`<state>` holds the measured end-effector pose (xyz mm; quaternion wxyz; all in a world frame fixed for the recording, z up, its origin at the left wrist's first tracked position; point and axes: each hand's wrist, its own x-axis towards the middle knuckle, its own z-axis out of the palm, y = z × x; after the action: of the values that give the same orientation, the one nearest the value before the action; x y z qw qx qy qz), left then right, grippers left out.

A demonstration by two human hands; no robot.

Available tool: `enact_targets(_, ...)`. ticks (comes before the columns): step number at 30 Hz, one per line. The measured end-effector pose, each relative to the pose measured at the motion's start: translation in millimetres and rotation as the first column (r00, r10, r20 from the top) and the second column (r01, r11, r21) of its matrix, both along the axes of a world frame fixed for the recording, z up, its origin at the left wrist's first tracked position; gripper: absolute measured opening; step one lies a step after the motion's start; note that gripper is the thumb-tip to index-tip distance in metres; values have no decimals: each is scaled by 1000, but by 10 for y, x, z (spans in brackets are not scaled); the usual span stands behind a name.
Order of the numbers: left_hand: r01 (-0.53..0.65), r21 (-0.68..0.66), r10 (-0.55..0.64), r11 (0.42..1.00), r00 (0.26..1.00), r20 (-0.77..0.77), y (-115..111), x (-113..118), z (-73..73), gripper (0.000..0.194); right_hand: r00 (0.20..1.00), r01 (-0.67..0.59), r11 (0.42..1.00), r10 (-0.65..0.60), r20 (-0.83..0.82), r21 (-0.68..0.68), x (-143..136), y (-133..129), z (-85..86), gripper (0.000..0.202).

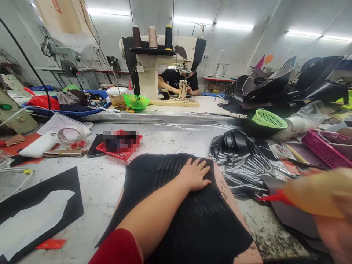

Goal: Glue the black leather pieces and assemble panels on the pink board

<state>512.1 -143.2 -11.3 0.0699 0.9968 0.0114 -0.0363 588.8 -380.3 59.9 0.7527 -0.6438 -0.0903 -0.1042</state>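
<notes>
My left hand [194, 175] lies flat with its fingers spread on the upper right part of a stack of black pieces [211, 223]. The pieces overlap in close rows on a pinkish board [224, 183]. At the right edge, blurred by motion, my right hand [337, 220] is wrapped round a yellowish glue bottle [316, 192]. Its red nozzle [275, 197] points left, above grey-brown sheets [295, 220] and apart from the black stack.
A red tray [126, 154] sits behind the stack. Black strips with white edges [242, 161] lie to the right, near a magenta basket [327, 150]. At left are a black sheet [74, 190] and white pieces [41, 220]. A person [178, 82] sits behind the sewing machine [148, 73].
</notes>
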Motion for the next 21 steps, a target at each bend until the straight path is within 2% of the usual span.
enact_targets(3, 5, 12, -5, 1000, 1000, -2, -1, 14, 23, 58, 995, -53, 997, 48, -84, -51, 106, 70, -99, 59)
enact_targets(6, -7, 37, 7, 999, 1000, -3, 2, 34, 54, 57, 1000, 15, 997, -15, -1, 76, 339, 119, -242, 66)
enact_targets(9, -12, 55, 11, 998, 1000, 15, 20, 63, 54, 55, 999, -22, 995, 27, -46, 100, 582, 179, -398, 69)
enact_targets(14, -5, 60, 2, 998, 999, 44, 55, 101, 14, 55, 964, -178, 982, 187, -188, 63, 820, 404, -625, 63)
enact_targets(21, -6, 84, 0, 996, 998, 70, 70, 109, -19, 54, 980, -126, 991, 133, -149, 55, 1030, 736, -772, 52)
